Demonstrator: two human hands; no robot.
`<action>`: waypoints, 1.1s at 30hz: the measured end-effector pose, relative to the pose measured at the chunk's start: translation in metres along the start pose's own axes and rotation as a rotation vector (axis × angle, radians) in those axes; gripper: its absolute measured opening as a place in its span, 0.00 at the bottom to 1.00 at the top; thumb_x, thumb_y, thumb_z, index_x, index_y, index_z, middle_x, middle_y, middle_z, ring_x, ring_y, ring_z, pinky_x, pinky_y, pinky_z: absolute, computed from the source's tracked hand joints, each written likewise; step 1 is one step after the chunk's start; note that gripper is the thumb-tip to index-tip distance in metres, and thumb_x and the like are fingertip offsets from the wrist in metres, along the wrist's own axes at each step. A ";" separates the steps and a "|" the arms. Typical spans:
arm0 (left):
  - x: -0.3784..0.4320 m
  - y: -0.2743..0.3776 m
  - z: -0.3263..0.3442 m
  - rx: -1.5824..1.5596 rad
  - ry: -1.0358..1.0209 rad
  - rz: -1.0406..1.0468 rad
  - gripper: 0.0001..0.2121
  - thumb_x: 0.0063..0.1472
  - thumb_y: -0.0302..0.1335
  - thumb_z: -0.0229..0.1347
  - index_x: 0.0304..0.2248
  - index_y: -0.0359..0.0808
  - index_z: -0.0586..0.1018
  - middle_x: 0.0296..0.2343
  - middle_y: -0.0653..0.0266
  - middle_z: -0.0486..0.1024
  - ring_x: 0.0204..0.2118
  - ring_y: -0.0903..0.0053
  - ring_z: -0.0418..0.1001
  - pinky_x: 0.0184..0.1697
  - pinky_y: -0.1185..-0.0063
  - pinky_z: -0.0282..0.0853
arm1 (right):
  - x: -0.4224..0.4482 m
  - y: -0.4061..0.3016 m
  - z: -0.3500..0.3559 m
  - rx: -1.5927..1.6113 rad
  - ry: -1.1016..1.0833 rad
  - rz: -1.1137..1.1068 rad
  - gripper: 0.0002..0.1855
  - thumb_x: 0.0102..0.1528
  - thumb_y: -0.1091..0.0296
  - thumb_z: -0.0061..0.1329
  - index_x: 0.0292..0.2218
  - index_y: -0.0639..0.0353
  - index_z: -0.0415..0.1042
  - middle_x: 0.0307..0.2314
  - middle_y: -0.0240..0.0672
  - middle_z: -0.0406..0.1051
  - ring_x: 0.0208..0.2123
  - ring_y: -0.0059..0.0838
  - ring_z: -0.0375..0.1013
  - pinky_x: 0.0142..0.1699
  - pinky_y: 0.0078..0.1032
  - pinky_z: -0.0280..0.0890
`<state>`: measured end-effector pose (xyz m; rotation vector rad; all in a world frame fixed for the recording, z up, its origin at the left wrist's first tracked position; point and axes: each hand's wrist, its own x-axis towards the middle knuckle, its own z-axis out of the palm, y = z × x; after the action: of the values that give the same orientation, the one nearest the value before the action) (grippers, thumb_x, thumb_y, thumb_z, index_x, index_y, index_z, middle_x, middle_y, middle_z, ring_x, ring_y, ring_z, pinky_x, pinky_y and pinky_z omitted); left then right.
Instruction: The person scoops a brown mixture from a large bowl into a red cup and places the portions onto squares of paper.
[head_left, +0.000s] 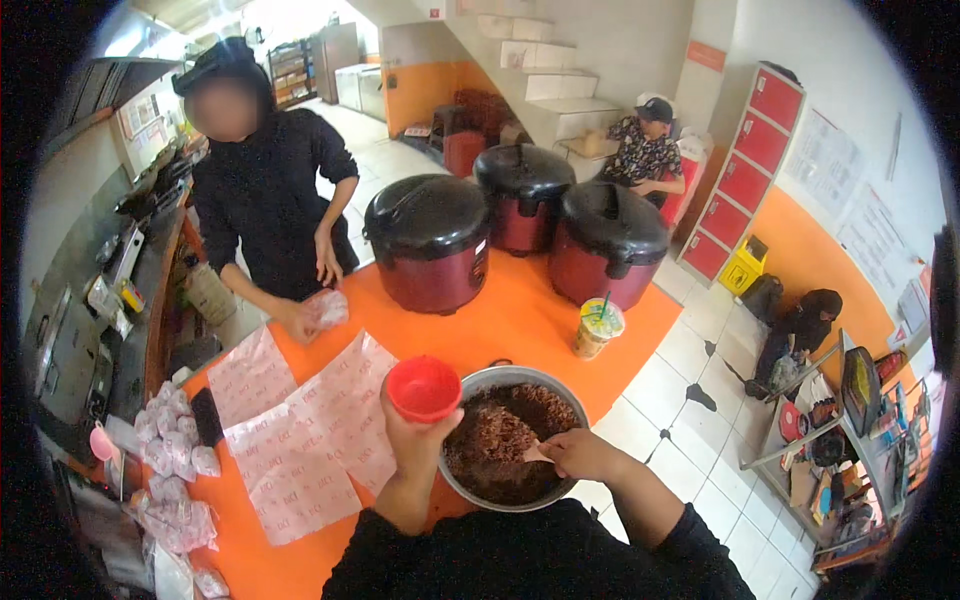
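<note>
My left hand (414, 442) holds a red plastic bowl (423, 388) tilted up, its inside bare, beside the left rim of a large round metal pot (513, 504). Dark reddish-brown cooked rice (491, 431) fills much of the pot. A pale rice paddle (538, 453) is gripped by my right hand (581, 455) over the pot's right side, its blade in the rice. Left of the bowl, printed wrapping papers (296, 480) lie flat and partly overlap on the orange table (517, 300).
Three large rice cookers (431, 255) stand at the table's back, near a lidded drink cup (599, 330). Wrapped bundles (172, 450) pile up at the left edge. Across the table a person (277, 172) handles a small wrapped bundle (328, 309). Two more people sit farther off.
</note>
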<state>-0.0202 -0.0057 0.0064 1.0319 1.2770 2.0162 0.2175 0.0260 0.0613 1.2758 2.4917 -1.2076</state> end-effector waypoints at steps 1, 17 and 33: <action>-0.004 0.010 -0.001 0.274 -0.073 0.087 0.39 0.36 0.22 0.66 0.50 0.31 0.60 0.43 0.54 0.67 0.47 0.63 0.66 0.52 0.70 0.61 | -0.008 0.004 -0.003 -0.029 0.062 -0.009 0.15 0.55 0.62 0.36 0.36 0.60 0.73 0.26 0.46 0.72 0.29 0.43 0.73 0.38 0.36 0.67; -0.046 -0.005 0.025 0.511 -0.606 -0.283 0.48 0.29 0.33 0.72 0.50 0.32 0.58 0.46 0.55 0.65 0.50 0.66 0.65 0.52 0.73 0.62 | -0.059 -0.095 -0.050 -0.465 0.267 0.281 0.13 0.52 0.65 0.39 0.28 0.62 0.74 0.24 0.44 0.75 0.27 0.42 0.76 0.31 0.36 0.71; -0.044 -0.006 0.028 0.434 -0.576 -0.227 0.46 0.30 0.28 0.72 0.50 0.33 0.58 0.46 0.55 0.65 0.50 0.66 0.65 0.52 0.73 0.62 | -0.058 -0.089 -0.054 -0.543 0.113 0.133 0.12 0.50 0.66 0.38 0.29 0.58 0.73 0.23 0.43 0.74 0.27 0.43 0.75 0.30 0.36 0.70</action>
<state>0.0279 -0.0222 -0.0059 1.4525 1.4415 1.1644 0.2047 -0.0047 0.1759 1.3439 2.5019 -0.3898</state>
